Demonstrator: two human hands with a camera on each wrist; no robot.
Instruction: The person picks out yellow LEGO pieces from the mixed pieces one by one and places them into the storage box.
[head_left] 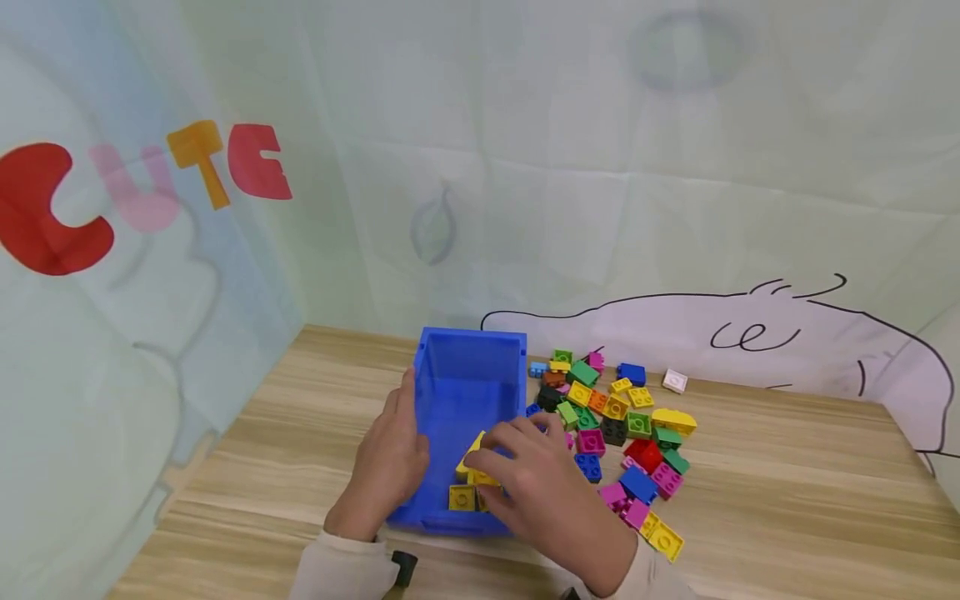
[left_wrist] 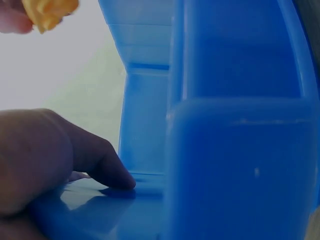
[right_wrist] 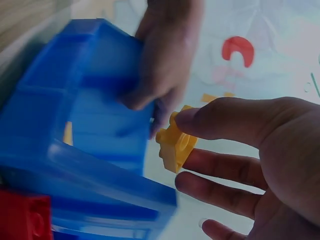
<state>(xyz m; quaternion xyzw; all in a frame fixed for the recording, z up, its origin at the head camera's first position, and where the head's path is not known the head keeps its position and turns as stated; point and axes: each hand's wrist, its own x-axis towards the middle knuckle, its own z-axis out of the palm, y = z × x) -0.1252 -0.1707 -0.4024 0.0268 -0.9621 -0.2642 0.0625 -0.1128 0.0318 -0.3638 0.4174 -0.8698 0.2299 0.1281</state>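
A blue plastic bin [head_left: 476, 335] stands on the table, its far end against the hanging cloth. My left hand [head_left: 384, 463] grips its left wall, thumb over the rim on the inside, as the left wrist view also shows. Above the near end of the bin, my right hand [head_left: 534, 487] pinches a yellow toy brick [right_wrist: 174, 144] between thumb and fingertips. Beneath that hand, a yellow brick [head_left: 462, 498] lies on the bin floor near the front; the right hand partly hides other yellow pieces there.
Right of the bin spreads a loose pile of bricks in many colours, among them a blue brick [head_left: 637, 484], a red brick [head_left: 643, 455] and a long yellow piece [head_left: 673, 421]. A pale pink brick [head_left: 675, 381] lies apart at the back. Printed cloth [head_left: 600, 183] walls the table's far side.
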